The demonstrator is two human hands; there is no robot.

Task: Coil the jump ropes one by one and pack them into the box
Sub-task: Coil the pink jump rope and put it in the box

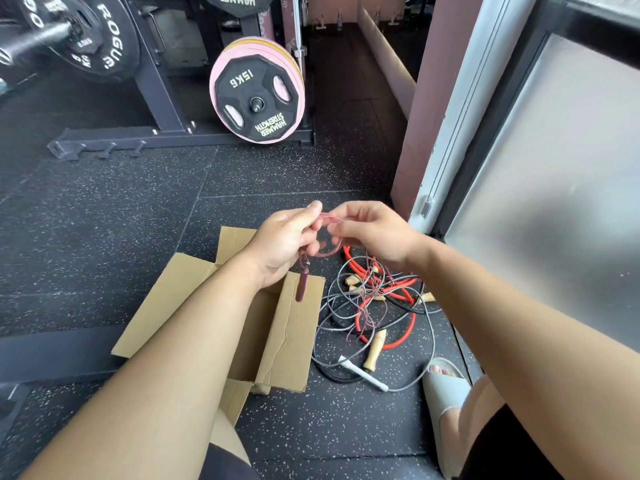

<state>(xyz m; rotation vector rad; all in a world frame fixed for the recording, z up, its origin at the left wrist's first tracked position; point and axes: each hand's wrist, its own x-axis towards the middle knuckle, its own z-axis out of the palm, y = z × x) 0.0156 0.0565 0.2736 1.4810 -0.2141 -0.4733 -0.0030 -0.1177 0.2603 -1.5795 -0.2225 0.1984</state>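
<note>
- Two bare forearms reach in from the bottom edge and meet above the floor [104,237].
- Left hand [280,244]: fingers curled round a small pink coil [327,251] of thin rope. A dark red handle [302,285] hangs straight down from this grip.
- Right hand [370,233]: thumb and fingertips pinch the far side of the same coil. The hands are close together.
- Coil is held in the air, above the far right corner of the box [291,327], not inside it.
- Box: cardboard, flaps open, on the floor under the left forearm. Its inside is mostly hidden by the arm; contents cannot be told.
- Pile [377,299] of loose ropes lies on the floor just right of the box: red rope [398,284], grey cords, thin strands, all tangled.
- Wooden handle [375,349] and white handle [363,374] lie at the near side of the pile.
- A foot in a pale sandal [446,393] rests right of the pile.
- Weight plate [256,95] marked 15KG hangs on a rack behind.
</note>
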